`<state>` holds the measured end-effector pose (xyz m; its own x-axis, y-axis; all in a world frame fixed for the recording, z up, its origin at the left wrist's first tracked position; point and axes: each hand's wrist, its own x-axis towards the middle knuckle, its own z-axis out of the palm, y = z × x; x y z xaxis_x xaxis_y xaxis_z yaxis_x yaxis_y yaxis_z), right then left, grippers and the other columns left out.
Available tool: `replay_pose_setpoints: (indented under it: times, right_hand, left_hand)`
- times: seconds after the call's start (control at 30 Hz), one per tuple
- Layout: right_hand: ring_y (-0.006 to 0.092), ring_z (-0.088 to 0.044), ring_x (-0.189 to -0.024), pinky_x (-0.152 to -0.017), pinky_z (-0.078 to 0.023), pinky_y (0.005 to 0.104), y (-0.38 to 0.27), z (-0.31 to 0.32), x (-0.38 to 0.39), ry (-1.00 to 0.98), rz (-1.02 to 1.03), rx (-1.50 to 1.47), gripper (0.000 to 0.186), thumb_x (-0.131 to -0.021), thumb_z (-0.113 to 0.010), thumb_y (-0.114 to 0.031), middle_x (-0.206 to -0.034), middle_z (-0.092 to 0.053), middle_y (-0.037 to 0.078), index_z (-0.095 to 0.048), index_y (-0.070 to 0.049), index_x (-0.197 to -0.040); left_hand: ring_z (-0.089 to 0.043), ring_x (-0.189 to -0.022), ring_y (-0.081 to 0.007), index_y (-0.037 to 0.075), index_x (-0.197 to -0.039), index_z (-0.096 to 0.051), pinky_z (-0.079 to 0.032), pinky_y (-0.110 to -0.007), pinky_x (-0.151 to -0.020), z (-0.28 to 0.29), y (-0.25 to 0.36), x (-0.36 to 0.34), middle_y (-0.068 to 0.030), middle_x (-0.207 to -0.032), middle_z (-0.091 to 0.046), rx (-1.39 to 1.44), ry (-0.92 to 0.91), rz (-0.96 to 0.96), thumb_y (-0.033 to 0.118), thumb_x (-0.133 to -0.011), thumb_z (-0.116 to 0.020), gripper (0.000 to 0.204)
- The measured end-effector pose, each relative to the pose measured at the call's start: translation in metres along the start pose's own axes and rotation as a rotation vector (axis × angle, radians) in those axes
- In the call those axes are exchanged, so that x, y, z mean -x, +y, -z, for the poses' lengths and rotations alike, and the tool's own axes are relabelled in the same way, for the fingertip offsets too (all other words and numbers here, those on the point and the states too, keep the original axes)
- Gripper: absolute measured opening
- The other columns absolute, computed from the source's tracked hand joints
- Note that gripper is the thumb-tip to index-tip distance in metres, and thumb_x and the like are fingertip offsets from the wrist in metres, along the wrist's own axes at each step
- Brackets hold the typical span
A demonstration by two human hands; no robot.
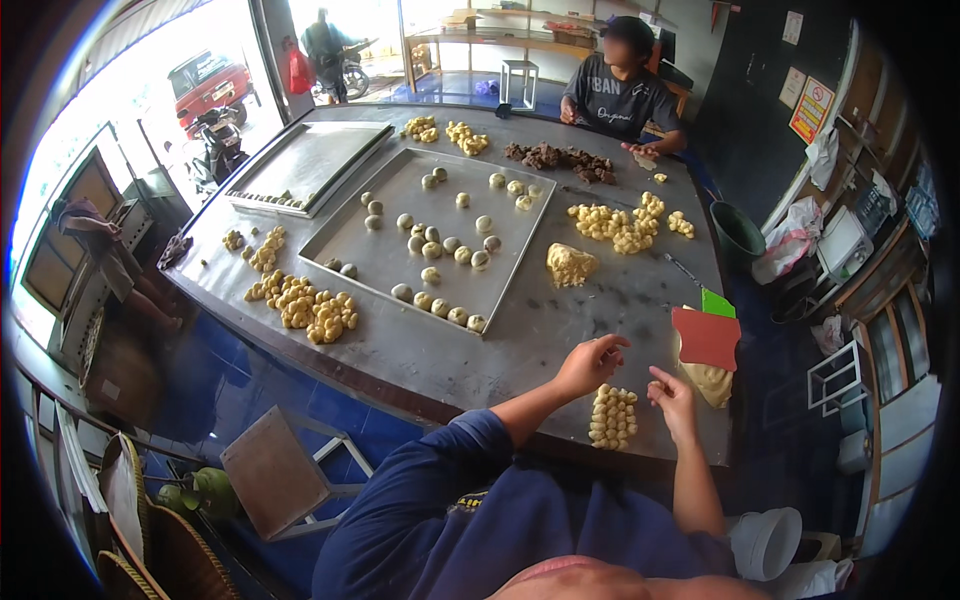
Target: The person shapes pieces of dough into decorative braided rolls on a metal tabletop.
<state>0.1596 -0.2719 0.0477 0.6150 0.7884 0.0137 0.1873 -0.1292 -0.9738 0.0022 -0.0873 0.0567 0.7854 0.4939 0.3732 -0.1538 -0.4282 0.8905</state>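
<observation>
My left hand [590, 362] hovers over the metal table [440, 355] with its fingers pinched together on something too small to tell. My right hand [672, 395] is beside it, fingers curled, just right of a tidy block of small dough balls [612, 416] near the table's front edge. A lump of yellow dough [710, 380] lies under a red scraper [706, 337] right of my right hand. A large metal tray [500, 290] in the middle holds several rounded dough balls [440, 306].
Piles of dough pieces [305, 308] sit at the left, more dough pieces [620, 225] at the right, a second tray [305, 165] far left. A person [620, 95] sits at the far end beside dark filling [560, 158]. A stool [275, 470] stands below; a white bucket [765, 540] lower right.
</observation>
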Motion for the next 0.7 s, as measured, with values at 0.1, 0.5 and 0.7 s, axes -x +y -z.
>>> replay_pose_setpoints:
  times: [0.1, 0.5, 0.7]
  right_hand:
    - [0.0057, -0.057, -0.072, -0.062, -0.045, 0.0199, -0.004, -0.005, 0.014, -0.003, -0.093, 0.015, 0.029, -0.097, -0.059, -0.012, -0.088, -0.064, 0.002, -0.063, 0.000, -0.122]
    - [0.0085, -0.061, -0.080, -0.070, -0.049, 0.0217, -0.013, -0.034, 0.027, 0.135, -0.087, -0.083, 0.032, -0.101, -0.053, -0.019, -0.097, -0.068, 0.007, -0.061, 0.002, -0.124]
    - [0.0091, -0.062, -0.081, -0.072, -0.050, 0.0229, -0.015, -0.027, 0.019, 0.051, -0.090, 0.029, 0.029, -0.099, -0.056, -0.014, -0.099, -0.069, 0.008, -0.062, 0.003, -0.121]
  left_hand:
    - [-0.069, -0.076, -0.0274, 0.010, -0.114, -0.061, -0.053, -0.038, -0.070, 0.005, -0.009, 0.004, -0.0104, -0.086, -0.070, -0.191, 0.025, -0.094, 0.011, -0.092, -0.055, 0.023]
    - [-0.067, -0.080, -0.0322, 0.012, -0.111, -0.063, -0.052, -0.042, -0.070, 0.011, -0.013, 0.002, -0.0132, -0.087, -0.068, -0.286, -0.002, -0.073, 0.013, -0.090, -0.057, 0.021]
    - [-0.066, -0.079, -0.0330, 0.011, -0.109, -0.063, -0.052, -0.042, -0.071, 0.010, -0.013, 0.001, -0.0143, -0.087, -0.069, -0.237, 0.001, -0.066, 0.013, -0.089, -0.058, 0.020]
